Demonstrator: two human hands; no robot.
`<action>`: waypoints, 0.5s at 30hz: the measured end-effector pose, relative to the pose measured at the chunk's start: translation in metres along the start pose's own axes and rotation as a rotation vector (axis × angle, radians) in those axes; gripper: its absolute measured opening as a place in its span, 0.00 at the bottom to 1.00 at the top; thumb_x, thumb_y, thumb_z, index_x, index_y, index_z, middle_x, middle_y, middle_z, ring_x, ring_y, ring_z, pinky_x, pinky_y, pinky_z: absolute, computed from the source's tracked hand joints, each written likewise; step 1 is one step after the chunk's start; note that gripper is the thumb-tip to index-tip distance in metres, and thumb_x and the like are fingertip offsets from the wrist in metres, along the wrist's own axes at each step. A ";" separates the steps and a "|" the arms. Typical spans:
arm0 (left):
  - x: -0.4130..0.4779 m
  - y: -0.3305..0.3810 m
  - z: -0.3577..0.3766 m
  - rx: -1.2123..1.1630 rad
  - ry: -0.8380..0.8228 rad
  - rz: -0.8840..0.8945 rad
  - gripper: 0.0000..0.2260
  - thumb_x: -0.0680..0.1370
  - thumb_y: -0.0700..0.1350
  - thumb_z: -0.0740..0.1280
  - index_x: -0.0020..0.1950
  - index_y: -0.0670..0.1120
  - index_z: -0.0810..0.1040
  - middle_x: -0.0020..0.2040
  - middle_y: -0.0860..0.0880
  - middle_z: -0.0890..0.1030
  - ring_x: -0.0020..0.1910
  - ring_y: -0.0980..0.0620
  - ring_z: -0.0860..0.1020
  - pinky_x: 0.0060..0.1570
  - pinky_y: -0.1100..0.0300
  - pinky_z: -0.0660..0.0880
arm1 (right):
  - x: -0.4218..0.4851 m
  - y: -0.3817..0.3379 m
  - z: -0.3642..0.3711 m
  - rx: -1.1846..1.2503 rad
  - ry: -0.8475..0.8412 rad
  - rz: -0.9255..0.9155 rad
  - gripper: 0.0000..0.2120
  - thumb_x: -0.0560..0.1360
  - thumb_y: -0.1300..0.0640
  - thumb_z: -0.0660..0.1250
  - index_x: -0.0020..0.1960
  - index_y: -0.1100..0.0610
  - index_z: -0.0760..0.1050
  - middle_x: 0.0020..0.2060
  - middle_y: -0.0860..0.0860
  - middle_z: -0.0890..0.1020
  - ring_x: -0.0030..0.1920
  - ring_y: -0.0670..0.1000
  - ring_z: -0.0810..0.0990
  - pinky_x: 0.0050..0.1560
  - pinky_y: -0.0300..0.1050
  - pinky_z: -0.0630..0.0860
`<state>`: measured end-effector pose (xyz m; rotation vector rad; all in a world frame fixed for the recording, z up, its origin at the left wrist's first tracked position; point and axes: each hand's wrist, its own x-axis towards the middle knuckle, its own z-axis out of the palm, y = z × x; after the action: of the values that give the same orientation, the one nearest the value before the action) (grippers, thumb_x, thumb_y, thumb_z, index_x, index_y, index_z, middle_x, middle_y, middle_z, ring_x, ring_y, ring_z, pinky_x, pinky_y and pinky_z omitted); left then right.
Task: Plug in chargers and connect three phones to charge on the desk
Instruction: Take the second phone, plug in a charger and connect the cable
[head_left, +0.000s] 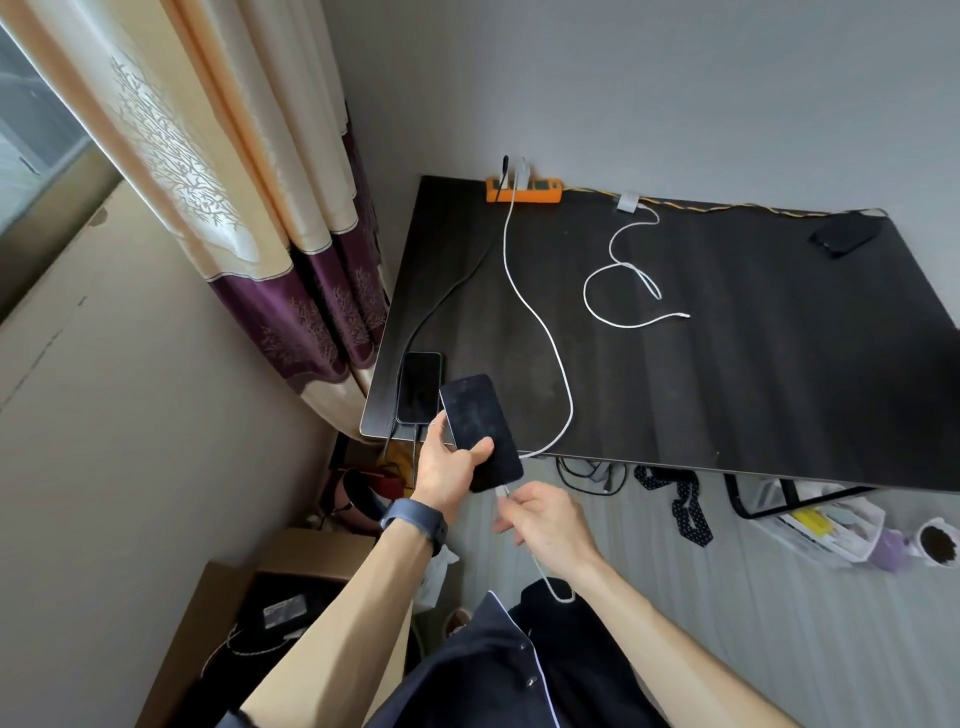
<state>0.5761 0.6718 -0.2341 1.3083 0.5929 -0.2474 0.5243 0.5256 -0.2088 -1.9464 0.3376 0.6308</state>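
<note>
White plug, pinched by the right hand, meets the phone gripped by the left hand just above; connecting likely needs a straight push home.

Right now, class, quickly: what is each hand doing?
Left hand: grips the dark phone.
Right hand: pinches the white cable plug at the phone's lower end.
</note>
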 end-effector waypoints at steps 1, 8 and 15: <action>0.001 -0.001 -0.005 0.046 -0.033 -0.014 0.27 0.74 0.34 0.72 0.68 0.52 0.71 0.55 0.47 0.83 0.53 0.49 0.83 0.47 0.58 0.81 | 0.004 0.001 0.000 0.029 -0.078 0.042 0.08 0.76 0.50 0.68 0.52 0.52 0.79 0.41 0.46 0.88 0.38 0.44 0.86 0.43 0.40 0.78; -0.005 -0.009 -0.039 0.488 -0.258 -0.161 0.31 0.71 0.35 0.72 0.71 0.51 0.69 0.64 0.46 0.78 0.64 0.45 0.76 0.68 0.45 0.71 | 0.035 0.006 0.005 0.106 -0.190 0.154 0.10 0.79 0.52 0.67 0.59 0.52 0.77 0.50 0.51 0.86 0.44 0.48 0.88 0.42 0.42 0.78; 0.028 0.000 -0.054 0.912 -0.211 -0.205 0.18 0.77 0.41 0.67 0.66 0.42 0.73 0.59 0.44 0.80 0.59 0.45 0.79 0.58 0.54 0.76 | 0.091 -0.002 0.021 -0.158 -0.260 0.155 0.07 0.76 0.54 0.67 0.53 0.54 0.75 0.42 0.51 0.85 0.36 0.49 0.84 0.33 0.39 0.76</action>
<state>0.5850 0.7274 -0.2566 2.0577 0.4364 -0.8873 0.5938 0.5492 -0.2661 -1.9696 0.2844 1.0272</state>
